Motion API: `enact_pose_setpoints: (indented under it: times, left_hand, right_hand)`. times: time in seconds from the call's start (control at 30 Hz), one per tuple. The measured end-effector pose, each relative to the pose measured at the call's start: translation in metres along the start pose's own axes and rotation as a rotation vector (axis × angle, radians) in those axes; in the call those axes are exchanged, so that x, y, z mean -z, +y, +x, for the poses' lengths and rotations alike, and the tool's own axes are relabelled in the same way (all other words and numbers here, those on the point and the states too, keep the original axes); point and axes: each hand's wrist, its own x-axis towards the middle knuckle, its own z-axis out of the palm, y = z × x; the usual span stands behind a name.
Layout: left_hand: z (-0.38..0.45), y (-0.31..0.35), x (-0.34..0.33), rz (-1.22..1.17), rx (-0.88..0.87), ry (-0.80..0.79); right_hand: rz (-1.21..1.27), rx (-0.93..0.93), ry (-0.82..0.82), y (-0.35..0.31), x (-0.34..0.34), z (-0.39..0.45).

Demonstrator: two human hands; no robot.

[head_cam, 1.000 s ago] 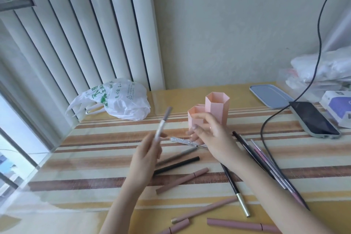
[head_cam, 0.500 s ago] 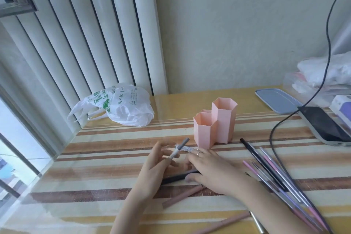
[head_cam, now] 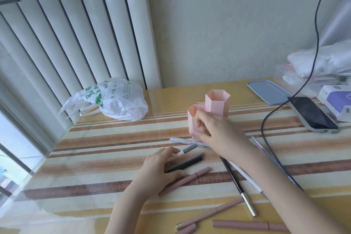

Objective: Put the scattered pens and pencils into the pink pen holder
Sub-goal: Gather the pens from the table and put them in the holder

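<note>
Head view shows the left hand (head_cam: 161,169) lying low on the desk (head_cam: 114,150), near its middle, fingers curled over two pens: a white pen with a grey cap (head_cam: 185,151) and a black pen (head_cam: 187,163). Both run diagonally, their far ends pointing up and right toward the holder (head_cam: 216,106). Whether the fingers actually grip either pen or only rest on them, I cannot tell.

Right hand (head_cam: 214,131) is at the holder's front, fingers curled against the lower hexagonal cup; it seems to be steadying it, though the contact is partly hidden. Nothing shows inside either cup from this angle.

A glittery silver pen (head_cam: 180,140) lies just in front of the holder, almost parallel to the desk's far edge, with its right end under the right hand. Several pink pens (head_cam: 186,181) and a long black pen with a gold tip (head_cam: 237,186) lie scattered toward the near edge.

The holder stands beyond and to the right of the left hand, so the likely next move is a lift along the pens' own axis, then tipping them upright over a cup.
</note>
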Motion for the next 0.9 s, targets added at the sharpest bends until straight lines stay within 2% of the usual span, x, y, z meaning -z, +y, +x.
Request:
enact_pose_setpoints:
  times: [0.07, 0.2, 0.3, 0.37, 0.47, 0.7, 0.9]
  left_hand:
    - [0.0, 0.002, 0.0, -0.002, 0.007, 0.035]
    - [0.001, 0.01, -0.005, 0.083, 0.034, 0.063]
    - [0.003, 0.013, -0.006, 0.168, 0.063, 0.027]
    - [0.003, 0.013, -0.004, 0.212, 0.077, 0.015]
    - [0.001, 0.013, -0.004, 0.269, 0.084, 0.022]
    - [-0.001, 0.011, 0.0, 0.242, 0.091, 0.074]
    - [-0.003, 0.018, 0.001, 0.323, 0.119, 0.051]
  right_hand:
    - [-0.001, -0.084, 0.101, 0.01, 0.007, 0.004]
    - [-0.102, -0.16, -0.075, 0.017, -0.005, -0.001]
    - [-0.083, -0.118, 0.102, 0.015, -0.01, -0.001]
    - [-0.157, -0.088, 0.206, 0.015, -0.011, 0.003]
    - [-0.292, -0.146, 0.106, 0.019, -0.017, 0.008]
    - [-0.249, -0.086, -0.018, 0.023, -0.005, 0.004]
    - [-0.326, -0.17, -0.172, 0.017, 0.026, -0.001]
